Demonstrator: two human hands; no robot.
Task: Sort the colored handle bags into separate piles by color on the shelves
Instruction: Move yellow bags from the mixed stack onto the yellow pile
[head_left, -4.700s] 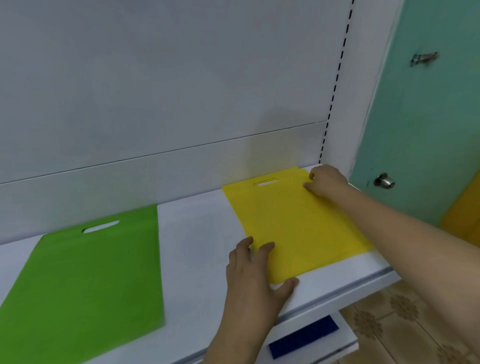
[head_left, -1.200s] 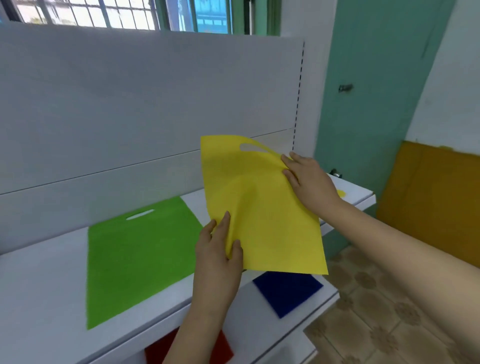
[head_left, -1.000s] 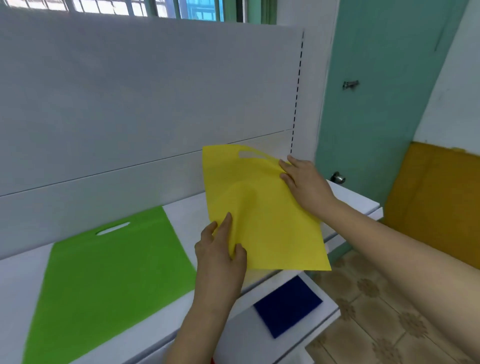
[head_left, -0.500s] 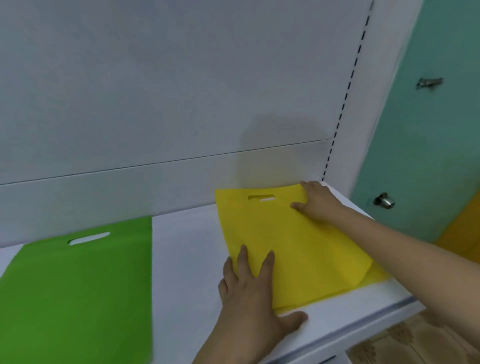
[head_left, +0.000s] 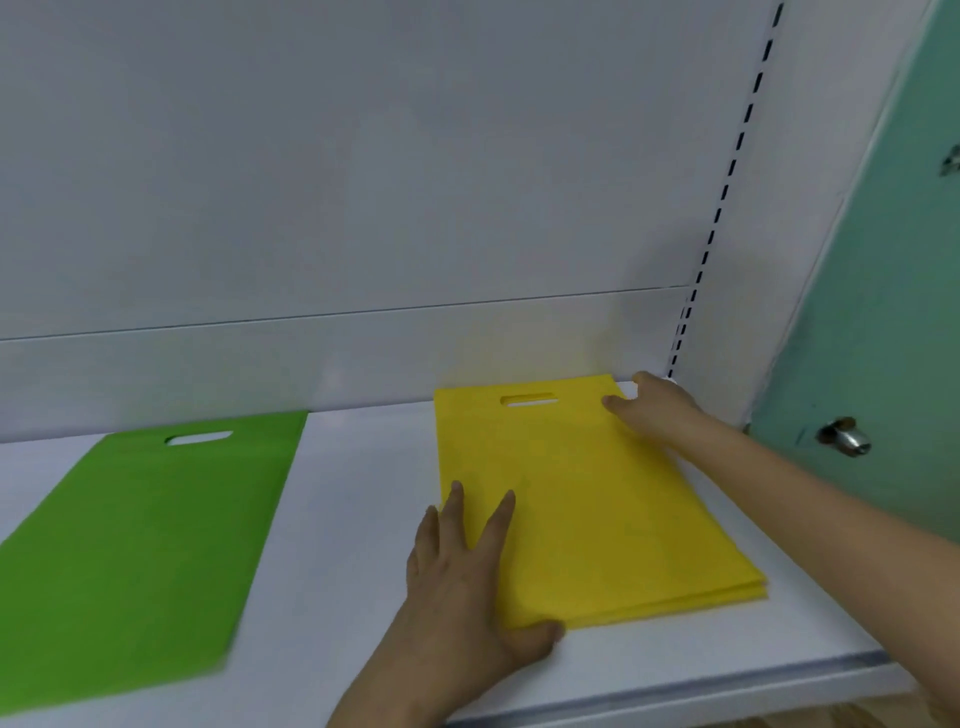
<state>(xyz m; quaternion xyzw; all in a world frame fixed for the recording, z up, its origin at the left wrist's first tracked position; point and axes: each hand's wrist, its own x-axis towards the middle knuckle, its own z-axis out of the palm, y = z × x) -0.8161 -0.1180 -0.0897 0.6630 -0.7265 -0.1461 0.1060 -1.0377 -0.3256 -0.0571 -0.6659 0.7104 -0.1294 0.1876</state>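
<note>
A small pile of yellow handle bags lies flat on the right part of the white shelf, handle cut-outs toward the back wall. My left hand rests flat on the pile's near left corner, fingers straight and spread, thumb along the front edge. My right hand presses on the far right corner beside the handle hole, fingers extended. A green handle bag lies flat on the left part of the same shelf, apart from both hands.
The white back panel rises behind the shelf, with a slotted upright at its right end. A teal door with a metal knob stands to the right. The shelf's front edge runs below the yellow pile.
The yellow bag that both hands held up in the air now lies on the yellow pile on the shelf. Both hands have flattened onto it and squared its corners.
</note>
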